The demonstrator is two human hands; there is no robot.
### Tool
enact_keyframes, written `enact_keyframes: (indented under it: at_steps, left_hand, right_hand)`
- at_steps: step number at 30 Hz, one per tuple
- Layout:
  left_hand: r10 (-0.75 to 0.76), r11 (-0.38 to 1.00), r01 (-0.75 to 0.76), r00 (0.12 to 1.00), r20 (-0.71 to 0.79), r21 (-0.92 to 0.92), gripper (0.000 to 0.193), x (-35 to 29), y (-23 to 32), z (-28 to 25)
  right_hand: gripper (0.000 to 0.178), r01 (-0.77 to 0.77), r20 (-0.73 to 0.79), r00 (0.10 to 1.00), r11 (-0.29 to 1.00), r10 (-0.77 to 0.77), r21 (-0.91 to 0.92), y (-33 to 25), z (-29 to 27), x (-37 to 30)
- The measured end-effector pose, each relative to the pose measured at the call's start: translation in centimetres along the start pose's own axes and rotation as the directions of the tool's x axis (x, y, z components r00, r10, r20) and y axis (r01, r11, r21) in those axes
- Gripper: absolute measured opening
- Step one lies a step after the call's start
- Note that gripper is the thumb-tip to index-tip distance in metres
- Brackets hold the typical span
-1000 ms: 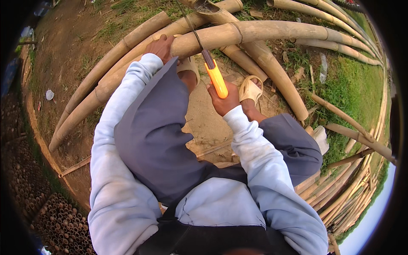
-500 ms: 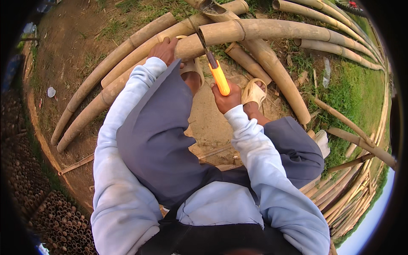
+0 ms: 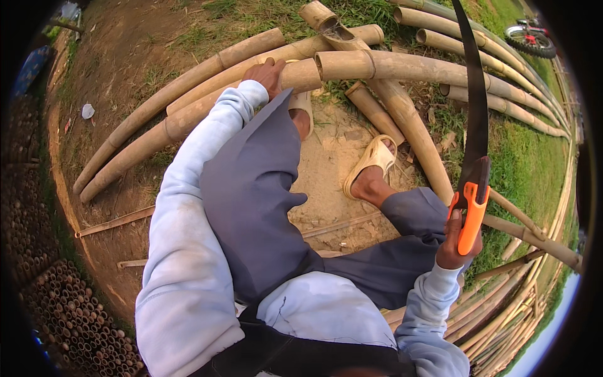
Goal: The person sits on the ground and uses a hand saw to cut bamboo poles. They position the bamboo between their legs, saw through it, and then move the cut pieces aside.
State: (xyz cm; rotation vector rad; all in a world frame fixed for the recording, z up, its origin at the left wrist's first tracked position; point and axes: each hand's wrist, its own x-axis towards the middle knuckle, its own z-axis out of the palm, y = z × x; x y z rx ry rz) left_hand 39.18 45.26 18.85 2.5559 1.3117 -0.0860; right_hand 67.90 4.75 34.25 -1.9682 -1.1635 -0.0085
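Observation:
My left hand [image 3: 266,78] is closed over a thick tan bamboo pole [image 3: 188,119], close to the pole's cut end. That pole curves away to the left, past my raised knee. Just right of its end, the open cut end of another bamboo pole [image 3: 408,66] shows, set slightly farther away. Off to the right, my right hand [image 3: 457,248] grips a handsaw [image 3: 475,113] by its orange handle. The saw's long dark blade points up and away, in front of the right-hand pole in this view and clear of the cut ends.
More bamboo poles [image 3: 220,60] lie beyond my left hand. A slanting bamboo pole [image 3: 408,113] passes under the right-hand one. My sandalled foot [image 3: 370,166] rests on sawdust-covered ground. Long poles [image 3: 527,308] are stacked at right, with many cut bamboo ends [image 3: 75,314] at lower left.
The saw has come out from between the two bamboo ends, swinging right and toward me in my right hand. My left hand stays on its pole; the view has shifted slightly.

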Motion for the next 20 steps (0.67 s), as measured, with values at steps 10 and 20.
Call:
enact_keyframes:
  at_steps: [10,20]
  left_hand:
    - [-0.109,0.984,0.11,0.994,-0.017,0.138,0.082,0.7,-0.2,-7.6]
    - [-0.044,0.994,0.02,0.974,0.222,0.111,0.085,0.0,2.2,4.0]
  right_hand:
    - [0.012,-0.242,-0.253,0.936,0.97,0.243,0.035,7.9,-9.3,0.1]
    - [0.02,-0.254,-0.183,0.947,0.965,0.262,0.069,13.1,-4.5,-5.6]
